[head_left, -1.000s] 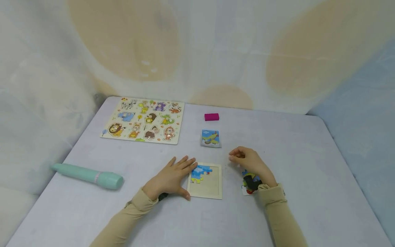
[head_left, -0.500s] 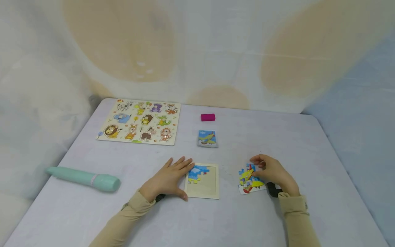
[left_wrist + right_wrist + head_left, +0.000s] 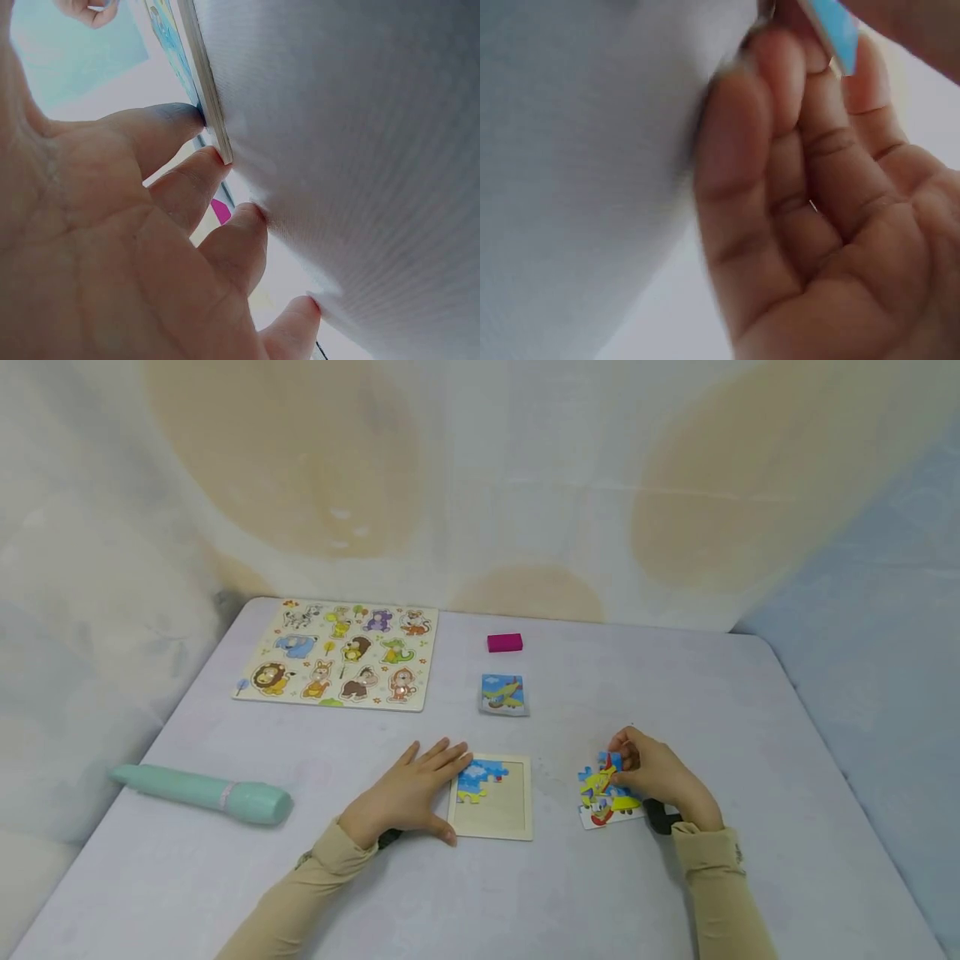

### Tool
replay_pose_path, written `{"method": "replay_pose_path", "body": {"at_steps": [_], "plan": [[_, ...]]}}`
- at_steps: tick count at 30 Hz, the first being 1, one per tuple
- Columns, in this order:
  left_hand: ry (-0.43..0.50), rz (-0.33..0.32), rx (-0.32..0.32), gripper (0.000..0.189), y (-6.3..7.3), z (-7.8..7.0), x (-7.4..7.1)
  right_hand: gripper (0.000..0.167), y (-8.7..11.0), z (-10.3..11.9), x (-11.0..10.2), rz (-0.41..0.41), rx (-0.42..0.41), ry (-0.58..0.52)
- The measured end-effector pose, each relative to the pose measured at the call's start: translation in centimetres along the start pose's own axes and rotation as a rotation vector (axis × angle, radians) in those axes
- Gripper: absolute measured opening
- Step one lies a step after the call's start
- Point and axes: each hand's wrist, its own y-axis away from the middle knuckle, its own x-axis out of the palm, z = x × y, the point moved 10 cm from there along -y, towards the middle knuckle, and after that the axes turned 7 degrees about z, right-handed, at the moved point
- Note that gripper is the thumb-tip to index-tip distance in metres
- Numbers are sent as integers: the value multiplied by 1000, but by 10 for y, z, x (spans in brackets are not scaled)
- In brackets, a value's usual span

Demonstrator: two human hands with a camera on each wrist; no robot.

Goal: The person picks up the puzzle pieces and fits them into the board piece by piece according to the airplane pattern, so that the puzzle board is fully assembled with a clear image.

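My left hand [image 3: 407, 797] lies spread along the left side of a small wooden puzzle tray [image 3: 528, 802]. In the left wrist view its fingertips [image 3: 217, 156] touch the tray's edge and the tabletop. Joined blue and yellow jigsaw pieces [image 3: 480, 776] fill the tray's upper left corner. To the right, a heap of loose jigsaw pieces [image 3: 596, 789] shows parts of a yellow and red airplane. My right hand [image 3: 662, 779] is at the heap's right side, thumb and forefinger pinching a puzzle piece [image 3: 835, 28], whose blue face shows in the right wrist view.
Beyond the tray lie a small airplane picture packet [image 3: 503, 694] and a magenta block [image 3: 505, 643]. An animal peg puzzle board [image 3: 251, 693] occupies the back left. A mint-green toy microphone [image 3: 202, 792] lies at the left, near the table's edge.
My right hand has moved right and down from beside the tray to the heap, uncovering more of it, and its fingers have closed on a piece. My left hand stays at the tray.
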Motion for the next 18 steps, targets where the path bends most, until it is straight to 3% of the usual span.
{"method": "replay_pose_path", "body": {"at_steps": [9,15,18], "plan": [[8,-1,0,113,1,-1,-1,19,-1,2,-6,-54,13,-40],[4,-4,-1,113,2,-1,-2,23,-10,21,6,-13,-41,-174],[6,-3,2,112,2,-2,-2,29,-18,36,14,14,-86,-168]]}}
